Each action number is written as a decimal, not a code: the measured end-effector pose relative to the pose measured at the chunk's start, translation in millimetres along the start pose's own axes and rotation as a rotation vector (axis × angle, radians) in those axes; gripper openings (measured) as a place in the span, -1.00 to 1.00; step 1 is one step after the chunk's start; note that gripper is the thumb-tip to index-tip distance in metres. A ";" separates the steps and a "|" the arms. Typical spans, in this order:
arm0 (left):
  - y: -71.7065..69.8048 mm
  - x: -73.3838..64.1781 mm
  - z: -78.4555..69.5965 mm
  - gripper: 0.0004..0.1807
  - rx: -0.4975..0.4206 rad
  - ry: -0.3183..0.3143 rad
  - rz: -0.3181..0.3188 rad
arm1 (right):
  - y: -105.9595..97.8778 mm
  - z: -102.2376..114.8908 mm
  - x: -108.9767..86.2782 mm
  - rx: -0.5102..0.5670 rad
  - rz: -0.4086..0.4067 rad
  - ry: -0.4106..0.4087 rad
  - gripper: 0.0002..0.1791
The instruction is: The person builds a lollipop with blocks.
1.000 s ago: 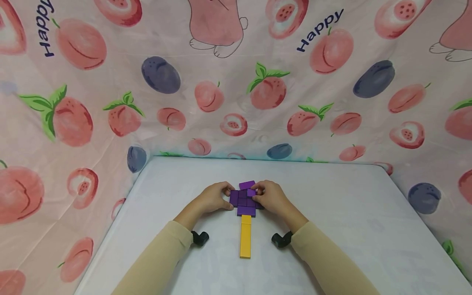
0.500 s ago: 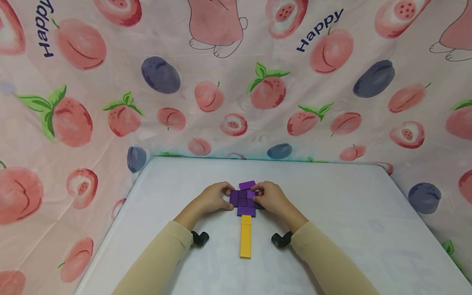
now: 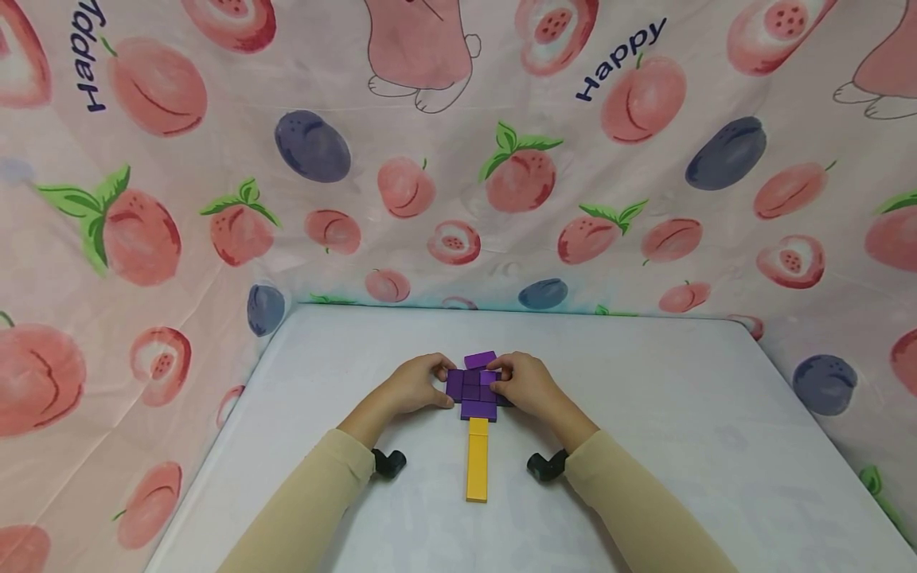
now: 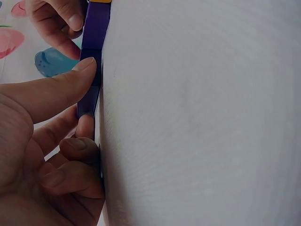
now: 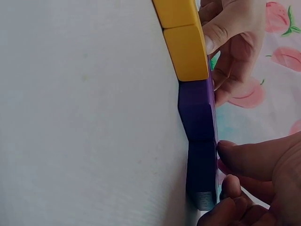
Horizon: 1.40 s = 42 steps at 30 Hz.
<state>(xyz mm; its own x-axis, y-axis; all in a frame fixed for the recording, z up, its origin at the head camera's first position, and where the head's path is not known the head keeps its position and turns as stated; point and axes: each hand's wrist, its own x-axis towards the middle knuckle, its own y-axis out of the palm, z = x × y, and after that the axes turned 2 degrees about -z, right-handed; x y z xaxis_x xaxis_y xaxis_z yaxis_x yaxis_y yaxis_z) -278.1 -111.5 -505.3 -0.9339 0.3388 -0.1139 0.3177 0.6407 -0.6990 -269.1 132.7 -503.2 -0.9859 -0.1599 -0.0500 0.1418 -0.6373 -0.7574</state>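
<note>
Purple blocks (image 3: 470,391) lie packed together in a flat cluster on the white table. My left hand (image 3: 415,383) holds the cluster's left purple block (image 3: 454,385), thumb at the near end and fingers at the far end. On the other side, my right hand (image 3: 530,383) pinches a small brighter purple block (image 3: 488,374) at the cluster's upper right; its fingers partly hide it and the right-hand blocks. One purple block (image 3: 480,360) sits askew at the back. From the front purple block (image 3: 478,411), a strip of yellow blocks (image 3: 477,465) runs toward me.
The white table (image 3: 680,438) spreads around the blocks. A fruit-print cloth (image 3: 458,183) hangs behind it and at the sides. Black wrist devices (image 3: 390,463) stick out from both sleeves, close to the tabletop.
</note>
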 end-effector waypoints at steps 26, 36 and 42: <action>-1.3 -0.4 -0.3 -0.39 -0.005 0.006 0.005 | -1.4 0.1 4.2 0.054 -0.039 -0.027 -0.69; -0.4 0.1 1.2 -0.39 -0.010 0.009 0.002 | -2.5 1.6 5.9 0.077 -0.052 -0.015 -0.65; -0.5 -0.3 1.1 -0.39 -0.013 0.015 -0.002 | -2.2 -0.8 9.4 0.081 -0.068 -0.015 -0.63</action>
<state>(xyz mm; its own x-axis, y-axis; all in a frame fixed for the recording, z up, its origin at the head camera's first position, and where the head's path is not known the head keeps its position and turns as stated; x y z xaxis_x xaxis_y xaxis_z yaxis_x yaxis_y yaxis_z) -278.1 -112.7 -505.7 -0.9322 0.3473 -0.1020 0.3179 0.6506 -0.6897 -278.7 133.2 -502.6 -0.9921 -0.1251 0.0097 0.0821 -0.7058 -0.7037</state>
